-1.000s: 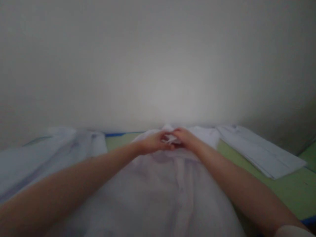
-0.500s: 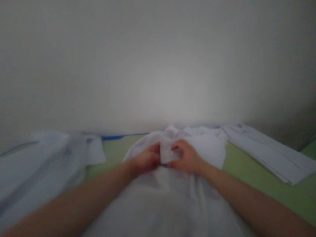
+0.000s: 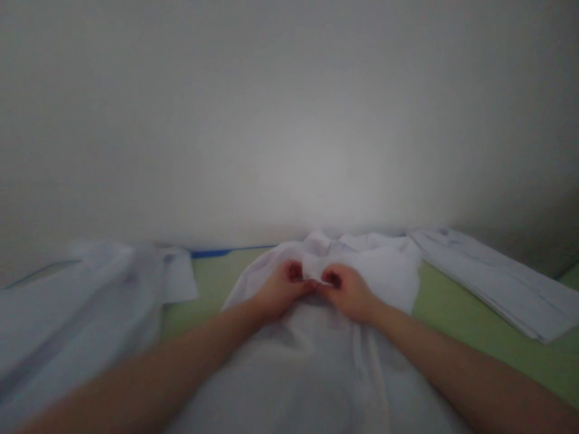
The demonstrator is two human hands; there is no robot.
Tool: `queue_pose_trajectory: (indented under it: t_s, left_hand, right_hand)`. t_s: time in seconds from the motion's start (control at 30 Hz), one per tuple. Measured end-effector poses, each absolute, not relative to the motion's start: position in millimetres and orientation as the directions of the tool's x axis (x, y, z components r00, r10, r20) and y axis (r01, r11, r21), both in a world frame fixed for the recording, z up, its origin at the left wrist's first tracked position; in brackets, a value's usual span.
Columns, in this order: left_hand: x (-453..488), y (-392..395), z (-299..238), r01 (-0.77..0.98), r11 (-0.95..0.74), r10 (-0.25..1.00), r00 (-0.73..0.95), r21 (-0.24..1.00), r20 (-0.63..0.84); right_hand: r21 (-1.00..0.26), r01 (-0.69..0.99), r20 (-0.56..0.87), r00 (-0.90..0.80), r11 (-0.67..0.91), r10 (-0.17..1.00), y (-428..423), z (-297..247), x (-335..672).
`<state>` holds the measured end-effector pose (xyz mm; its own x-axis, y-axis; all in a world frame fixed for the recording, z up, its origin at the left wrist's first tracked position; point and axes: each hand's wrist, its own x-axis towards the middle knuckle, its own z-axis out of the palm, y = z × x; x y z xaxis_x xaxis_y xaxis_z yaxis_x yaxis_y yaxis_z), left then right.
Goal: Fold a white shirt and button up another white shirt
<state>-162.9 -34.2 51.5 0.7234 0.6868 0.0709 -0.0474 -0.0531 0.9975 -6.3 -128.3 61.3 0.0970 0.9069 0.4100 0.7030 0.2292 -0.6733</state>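
A white garment lies spread on a green surface in front of me, its upper end toward the wall. My left hand and my right hand meet at the garment's upper middle, fingers curled. Each pinches a fold of the white cloth, thumbs nearly touching. The picture is dim and blurred, so finer details of the cloth do not show.
A loose heap of white cloth lies at the left. A folded white pile rests at the right along the wall. A blue edge runs where the surface meets the wall.
Both hands drew back toward me from the garment's far end. Half a second ago they held a raised flap of cloth; now the flap is flattened and the fingers pinch lower.
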Motion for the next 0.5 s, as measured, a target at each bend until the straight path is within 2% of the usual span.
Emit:
queue_pose_trajectory:
  t_s: [0.1, 0.23, 0.33, 0.4, 0.5]
  left_hand:
    - [-163.7, -32.7, 45.1, 0.008, -0.038, 0.705, 0.709, 0.999, 0.022]
    - [-163.3, -33.6, 41.6, -0.059, 0.040, 0.690, 0.724, 0.997, 0.015]
    - [-162.2, -34.1, 41.1, -0.072, 0.053, 0.705, 0.709, 0.996, 0.014]
    - [-161.7, -34.0, 40.9, -0.059, 0.049, 0.729, 0.684, 0.997, 0.004]
    - [-162.0, -35.0, 41.7, -0.047, 0.037, 0.750, 0.661, 0.998, 0.003]
  right_hand:
    - [-0.694, 0.681, 0.405, 0.101, 0.234, 0.909, -128.1, 60.4, -5.6]
    - [-0.667, 0.693, 0.454, 0.090, 0.272, 0.886, -131.4, 63.5, -5.1]
    - [-0.581, 0.751, 0.549, 0.075, 0.315, 0.833, -136.2, 67.3, -7.5]
    - [-0.496, 0.786, 0.603, 0.007, 0.368, 0.798, -138.6, 68.4, -9.8]
    - [-0.404, 0.828, 0.612, -0.073, 0.390, 0.788, -138.9, 66.4, -11.9]
